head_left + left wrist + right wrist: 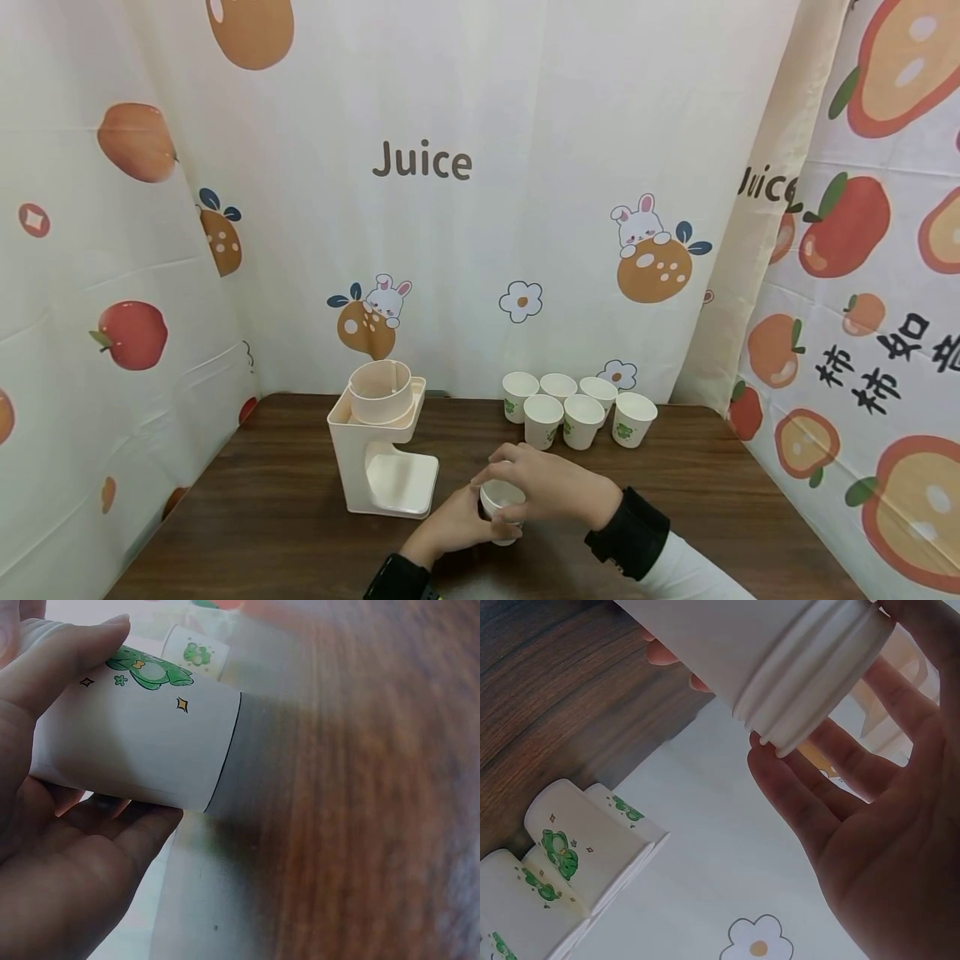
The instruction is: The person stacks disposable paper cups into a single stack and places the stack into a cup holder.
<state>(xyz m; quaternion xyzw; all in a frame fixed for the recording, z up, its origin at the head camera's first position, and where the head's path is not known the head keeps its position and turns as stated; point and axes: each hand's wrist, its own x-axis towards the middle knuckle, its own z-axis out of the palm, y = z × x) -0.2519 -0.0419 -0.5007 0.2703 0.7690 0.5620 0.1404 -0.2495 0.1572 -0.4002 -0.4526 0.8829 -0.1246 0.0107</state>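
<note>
Paper cup [501, 510] near front edge of worktop [712, 492], gripped low by left hand [450, 527], rim pinched by right hand [551, 487]; two-handed hold steadies it. Dispenser [381, 446] toward rear-left corner.

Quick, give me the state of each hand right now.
Left hand: holding the paper cup by its body, fingers curled round it.
Right hand: gripping the same cup at its rim from above.

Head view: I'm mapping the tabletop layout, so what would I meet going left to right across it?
Cream juicer machine → paper cup held in both hands → cluster of six paper cups.
</note>
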